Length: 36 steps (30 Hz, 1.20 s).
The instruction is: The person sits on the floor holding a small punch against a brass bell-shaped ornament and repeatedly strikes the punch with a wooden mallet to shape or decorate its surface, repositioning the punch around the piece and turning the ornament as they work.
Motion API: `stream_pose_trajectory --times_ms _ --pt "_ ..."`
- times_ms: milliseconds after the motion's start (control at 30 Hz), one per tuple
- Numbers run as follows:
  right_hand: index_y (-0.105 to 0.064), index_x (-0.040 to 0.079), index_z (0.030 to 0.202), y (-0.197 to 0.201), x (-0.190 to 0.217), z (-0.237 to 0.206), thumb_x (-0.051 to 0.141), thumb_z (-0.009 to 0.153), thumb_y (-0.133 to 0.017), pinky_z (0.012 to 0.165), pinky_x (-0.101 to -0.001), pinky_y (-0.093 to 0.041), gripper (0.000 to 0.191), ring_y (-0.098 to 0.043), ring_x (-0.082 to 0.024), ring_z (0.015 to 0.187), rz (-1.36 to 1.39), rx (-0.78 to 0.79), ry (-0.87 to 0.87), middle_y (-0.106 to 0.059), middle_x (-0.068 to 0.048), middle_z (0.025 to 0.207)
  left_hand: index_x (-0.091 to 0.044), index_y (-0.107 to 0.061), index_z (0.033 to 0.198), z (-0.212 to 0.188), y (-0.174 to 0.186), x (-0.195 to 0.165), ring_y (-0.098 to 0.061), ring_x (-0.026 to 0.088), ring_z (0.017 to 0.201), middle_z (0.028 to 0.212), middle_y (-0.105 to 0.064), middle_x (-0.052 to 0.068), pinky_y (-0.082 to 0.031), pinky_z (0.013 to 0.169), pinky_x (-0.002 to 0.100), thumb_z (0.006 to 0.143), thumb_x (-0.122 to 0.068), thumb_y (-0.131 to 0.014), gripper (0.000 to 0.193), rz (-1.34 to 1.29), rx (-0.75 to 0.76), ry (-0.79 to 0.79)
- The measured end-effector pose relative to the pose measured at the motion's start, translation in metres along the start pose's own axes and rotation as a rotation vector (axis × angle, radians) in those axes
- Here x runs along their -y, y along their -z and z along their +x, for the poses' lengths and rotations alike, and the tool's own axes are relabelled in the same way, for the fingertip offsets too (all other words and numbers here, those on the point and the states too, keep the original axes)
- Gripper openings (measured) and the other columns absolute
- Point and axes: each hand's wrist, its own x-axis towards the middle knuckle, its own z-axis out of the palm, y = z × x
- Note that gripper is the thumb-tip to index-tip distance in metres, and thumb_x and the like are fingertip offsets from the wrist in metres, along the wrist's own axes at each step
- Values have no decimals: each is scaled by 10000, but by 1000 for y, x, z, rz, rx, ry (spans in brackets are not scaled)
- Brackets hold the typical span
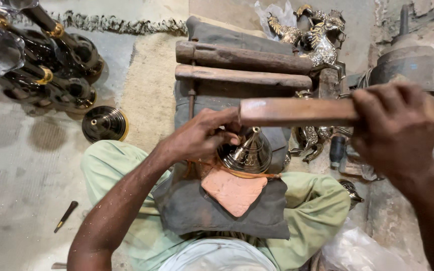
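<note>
Glossy engraved metal bell (247, 153) (matt wooden mallet (297, 111))

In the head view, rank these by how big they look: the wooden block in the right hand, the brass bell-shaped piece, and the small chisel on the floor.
1. Wooden block, though it is nearest the camera.
2. Brass bell-shaped piece.
3. Small chisel.

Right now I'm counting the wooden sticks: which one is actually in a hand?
The wooden stick nearest the person, gripped by the right hand. The other two wooden sticks lie untouched on the grey cloth beyond.

Clear plastic bag (362, 251), bottom right.
</note>
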Motion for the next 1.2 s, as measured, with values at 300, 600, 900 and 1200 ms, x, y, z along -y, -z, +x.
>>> stream_pose_trajectory --times_ms 300,600,900,1200 --pt "-547 175 1388 19 -3 55 178 837 -693 845 -488 -555 569 -653 -254 979 -53 396 -2 -702 -92 1133 -81 -533 1431 -11 -12 9 -737 151 854 936 -780 89 -615 813 341 874 -47 -741 596 -260 -174 224" --pt "-535 98 1213 32 25 103 222 981 -635 775 -499 -561 281 -650 -286 780 96 585 -103 -661 -141 913 -22 -510 1442 -27 -34 15 -644 100 868 915 -629 24 -583 797 281 895 -31 -770 605 -508 -410 277" --pt "-571 236 1238 40 33 108 198 745 -693 767 -444 -579 509 -700 -204 982 -331 627 191 -705 13 1090 -71 -477 1427 -27 -49 7 -681 121 877 912 -681 50 -592 792 279 853 -38 -789 654 -477 -542 338" --pt "-542 166 1362 15 -7 11 521 906 -743 708 -440 -630 612 -751 -273 721 270 563 -311 -746 -144 888 -75 -521 1370 -2 -71 -49 -702 124 862 997 -730 47 -614 747 298 871 -67 -792 567 -194 -444 278"
